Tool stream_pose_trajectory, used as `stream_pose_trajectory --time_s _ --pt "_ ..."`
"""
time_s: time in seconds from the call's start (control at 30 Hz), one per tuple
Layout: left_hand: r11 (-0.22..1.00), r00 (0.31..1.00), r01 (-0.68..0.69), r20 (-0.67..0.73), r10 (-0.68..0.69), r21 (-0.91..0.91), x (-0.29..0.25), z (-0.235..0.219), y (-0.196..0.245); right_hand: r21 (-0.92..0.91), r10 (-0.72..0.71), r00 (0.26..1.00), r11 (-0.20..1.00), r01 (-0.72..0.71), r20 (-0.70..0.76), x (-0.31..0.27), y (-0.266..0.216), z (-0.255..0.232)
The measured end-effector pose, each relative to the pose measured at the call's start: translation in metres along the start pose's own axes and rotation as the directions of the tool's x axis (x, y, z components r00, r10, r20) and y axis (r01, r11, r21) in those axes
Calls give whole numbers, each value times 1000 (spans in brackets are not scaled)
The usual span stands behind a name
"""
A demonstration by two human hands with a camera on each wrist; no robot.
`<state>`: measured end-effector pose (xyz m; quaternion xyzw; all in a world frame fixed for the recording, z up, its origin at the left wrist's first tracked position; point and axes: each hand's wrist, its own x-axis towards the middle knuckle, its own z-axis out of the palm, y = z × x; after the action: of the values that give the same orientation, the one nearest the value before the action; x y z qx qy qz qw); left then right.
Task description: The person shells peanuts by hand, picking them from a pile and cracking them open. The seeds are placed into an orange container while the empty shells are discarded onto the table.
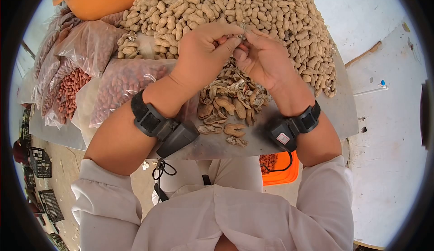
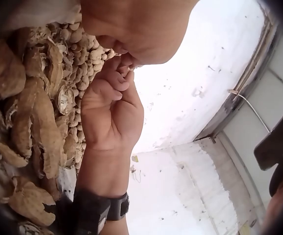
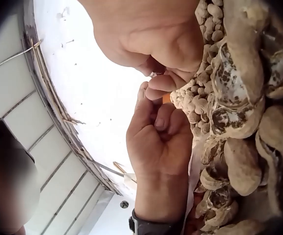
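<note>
In the head view the left hand [image 1: 203, 52] and right hand [image 1: 264, 56] meet fingertip to fingertip over the table, in front of a big heap of unshelled peanuts [image 1: 253, 7]. Both pinch a small peanut [image 1: 242, 26], mostly hidden by the fingers; a bit of reddish kernel shows between them. Below the hands lies a pile of split, empty shells [image 1: 237, 95]. The right wrist view shows a pale scrap [image 3: 154, 74] at the fingertips.
Clear bags of red kernels [image 1: 122, 81] and an open bag of kernels [image 1: 72, 88] stand left. An orange basin [image 1: 99, 0] is at the back left. Beneath the front edge of the table [image 1: 217, 150] is an orange container [image 1: 289, 172]. Black crates [image 1: 50, 205] stand on the floor.
</note>
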<state>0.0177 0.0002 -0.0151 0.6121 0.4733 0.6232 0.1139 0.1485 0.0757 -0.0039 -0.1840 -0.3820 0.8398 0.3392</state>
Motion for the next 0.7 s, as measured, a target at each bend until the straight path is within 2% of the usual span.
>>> stream_pose_trajectory --time_s 0.07,0.17,0.23,0.27,0.33,0.37,0.57,0.63,0.7 --pt "980 991 -119 79 107 162 0 -4 8 35 34 999 999 -33 -30 0 0 0" --pt "977 987 -159 46 154 143 1 -2 5 -10 63 996 998 -64 -58 -3 -3 2" --pt "998 999 26 34 -24 -62 0 0 -2 -66 64 995 995 -69 -78 -3 -4 4" --pt "979 993 119 42 -114 -163 0 0 -4 -179 46 998 982 -51 -33 -3 -6 3" --pt "938 975 213 115 -188 -273 0 -5 2 -395 26 998 919 0 60 -3 -17 -6" --pt "910 963 260 153 -220 -324 0 -6 6 -408 2 998 912 24 62 -3 -23 -8" --pt "741 926 377 253 -281 -556 1 -9 13 -522 -142 990 844 120 -1 6 -47 -29" --pt "669 913 402 220 -343 -625 2 -5 12 -598 -210 977 787 149 -33 10 -46 -33" --pt "602 896 421 207 -393 -678 4 -4 9 -688 -204 979 713 134 -20 14 -45 -42"
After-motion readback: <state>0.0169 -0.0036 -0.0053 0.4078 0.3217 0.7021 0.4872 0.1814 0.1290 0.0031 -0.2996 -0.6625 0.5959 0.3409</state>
